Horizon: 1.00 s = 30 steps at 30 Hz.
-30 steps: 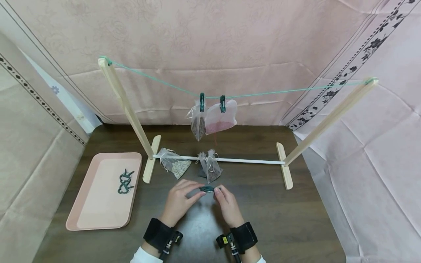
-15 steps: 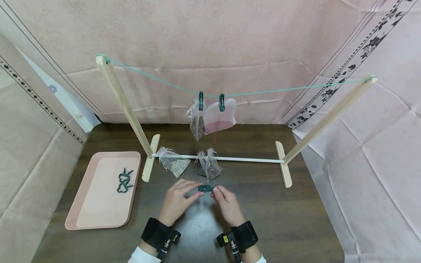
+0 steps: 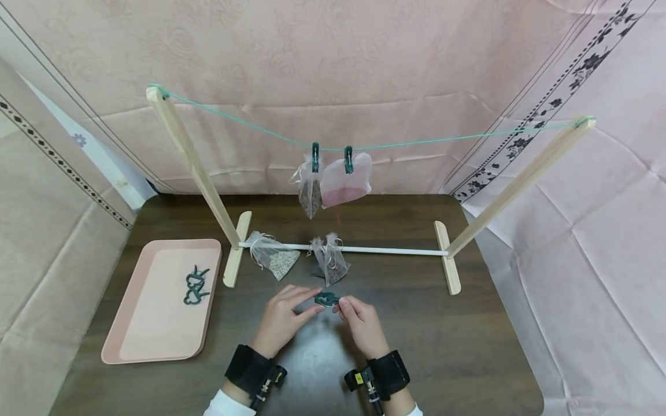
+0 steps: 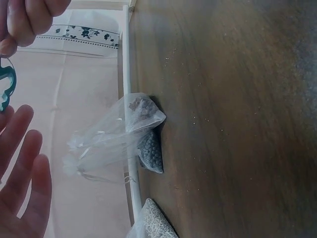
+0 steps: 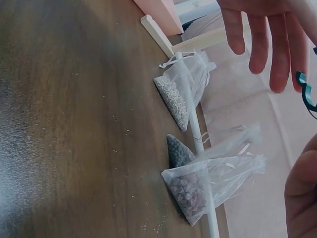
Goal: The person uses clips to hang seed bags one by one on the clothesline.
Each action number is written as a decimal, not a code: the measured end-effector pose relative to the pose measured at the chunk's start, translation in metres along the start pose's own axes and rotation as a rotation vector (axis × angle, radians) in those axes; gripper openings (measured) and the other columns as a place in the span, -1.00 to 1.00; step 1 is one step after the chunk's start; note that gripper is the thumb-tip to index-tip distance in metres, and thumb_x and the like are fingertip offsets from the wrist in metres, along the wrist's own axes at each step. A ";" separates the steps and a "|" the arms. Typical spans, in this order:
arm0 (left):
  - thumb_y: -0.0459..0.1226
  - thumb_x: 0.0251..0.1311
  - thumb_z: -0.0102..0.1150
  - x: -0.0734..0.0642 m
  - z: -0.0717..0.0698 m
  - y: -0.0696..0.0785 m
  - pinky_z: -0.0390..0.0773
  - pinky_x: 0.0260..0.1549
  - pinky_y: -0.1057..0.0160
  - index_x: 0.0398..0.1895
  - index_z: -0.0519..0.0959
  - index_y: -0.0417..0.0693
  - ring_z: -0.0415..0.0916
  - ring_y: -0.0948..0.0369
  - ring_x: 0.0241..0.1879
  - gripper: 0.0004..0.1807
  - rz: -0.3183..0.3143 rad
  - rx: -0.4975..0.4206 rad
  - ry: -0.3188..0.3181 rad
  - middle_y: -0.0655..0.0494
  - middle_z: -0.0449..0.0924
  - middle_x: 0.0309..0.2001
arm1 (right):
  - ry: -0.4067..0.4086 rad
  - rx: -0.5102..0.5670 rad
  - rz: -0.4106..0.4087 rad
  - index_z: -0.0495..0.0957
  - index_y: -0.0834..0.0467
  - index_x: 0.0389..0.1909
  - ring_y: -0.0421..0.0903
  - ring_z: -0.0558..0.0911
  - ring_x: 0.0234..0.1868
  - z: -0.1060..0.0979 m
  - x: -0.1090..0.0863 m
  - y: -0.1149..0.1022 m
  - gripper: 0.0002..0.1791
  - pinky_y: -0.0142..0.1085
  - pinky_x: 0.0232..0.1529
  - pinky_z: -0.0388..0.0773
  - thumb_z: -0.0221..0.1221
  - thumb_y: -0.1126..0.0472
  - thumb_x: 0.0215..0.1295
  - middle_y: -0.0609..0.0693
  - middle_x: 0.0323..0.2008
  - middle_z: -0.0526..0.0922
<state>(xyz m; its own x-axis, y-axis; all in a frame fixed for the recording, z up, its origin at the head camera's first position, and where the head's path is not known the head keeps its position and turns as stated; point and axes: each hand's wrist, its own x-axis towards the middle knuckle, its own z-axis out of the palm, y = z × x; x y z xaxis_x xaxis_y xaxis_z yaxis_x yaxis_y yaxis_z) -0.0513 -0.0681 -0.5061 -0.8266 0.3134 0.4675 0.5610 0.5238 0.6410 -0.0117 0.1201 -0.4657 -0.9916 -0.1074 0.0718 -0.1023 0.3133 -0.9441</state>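
Note:
In the head view a green clothespin (image 3: 326, 299) is held above the near middle of the table. My left hand (image 3: 283, 315) pinches its left end between thumb and index finger; the other fingers extend loosely in the left wrist view. My right hand (image 3: 362, 325) grips the right end with thumb and curled fingers. Part of the clothespin (image 4: 7, 87) shows at the left wrist view's edge. Just beyond the hands are a mesh bag of pale grains (image 3: 282, 263) and dark-filled mesh bags (image 3: 334, 267), leaning over a white rod (image 3: 395, 251).
A green line (image 3: 239, 121) runs between two wooden posts (image 3: 192, 162). Two clothespins on it hold a dark-filled bag (image 3: 310, 196) and a pink-filled bag (image 3: 346, 185). At left, a pink tray (image 3: 151, 323) carries green clothespins (image 3: 195, 286).
The clothespin has turned slightly between the fingers, showing more of its shape. Both hands stay in nearly the same place, and the head view has shifted a little.

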 end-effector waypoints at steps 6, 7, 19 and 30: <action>0.07 -0.08 0.25 0.006 0.005 -0.005 0.43 -0.16 0.29 -0.07 0.56 0.23 0.40 0.41 -0.12 -0.56 0.000 0.035 0.014 0.39 0.52 -0.13 | 0.054 0.026 0.081 0.53 0.19 -0.42 -0.21 0.25 -0.73 -0.003 -0.003 0.009 -0.66 -0.40 -0.69 0.22 -0.12 0.09 0.37 0.05 -0.69 0.32; 0.09 -0.08 0.23 0.007 0.005 -0.007 0.42 -0.14 0.28 -0.08 0.57 0.21 0.41 0.39 -0.11 -0.56 -0.001 0.045 0.026 0.39 0.52 -0.12 | 0.067 0.035 0.102 0.53 0.18 -0.41 -0.16 0.27 -0.73 -0.004 -0.003 0.011 -0.66 -0.40 -0.69 0.23 -0.12 0.08 0.37 0.07 -0.68 0.33; -0.03 0.01 0.23 0.033 0.010 -0.028 0.36 -0.05 0.02 0.27 0.22 0.10 0.29 0.07 0.09 -0.28 -0.304 0.210 -0.033 0.01 0.33 0.13 | 0.176 0.033 0.175 0.53 0.11 -0.44 -0.12 0.30 -0.74 -0.020 -0.015 0.023 -0.69 -0.38 -0.73 0.27 -0.11 0.09 0.37 0.25 -0.61 0.39; 0.01 0.03 0.19 0.068 0.025 -0.046 0.42 -0.14 -0.01 0.32 0.10 -0.05 0.29 0.00 0.09 -0.18 -0.345 0.237 -0.119 -0.08 0.27 0.18 | 0.238 0.011 0.220 0.52 0.09 -0.44 -0.22 0.26 -0.75 -0.029 -0.027 0.032 -0.70 -0.40 -0.74 0.23 -0.09 0.07 0.36 0.04 -0.65 0.36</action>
<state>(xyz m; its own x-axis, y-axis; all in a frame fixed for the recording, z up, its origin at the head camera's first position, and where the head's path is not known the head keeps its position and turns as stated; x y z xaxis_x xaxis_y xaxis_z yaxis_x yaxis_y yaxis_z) -0.1346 -0.0511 -0.5192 -0.9711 0.1695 0.1679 0.2365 0.7770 0.5834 0.0094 0.1608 -0.4889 -0.9806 0.1861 -0.0620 0.1158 0.2941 -0.9487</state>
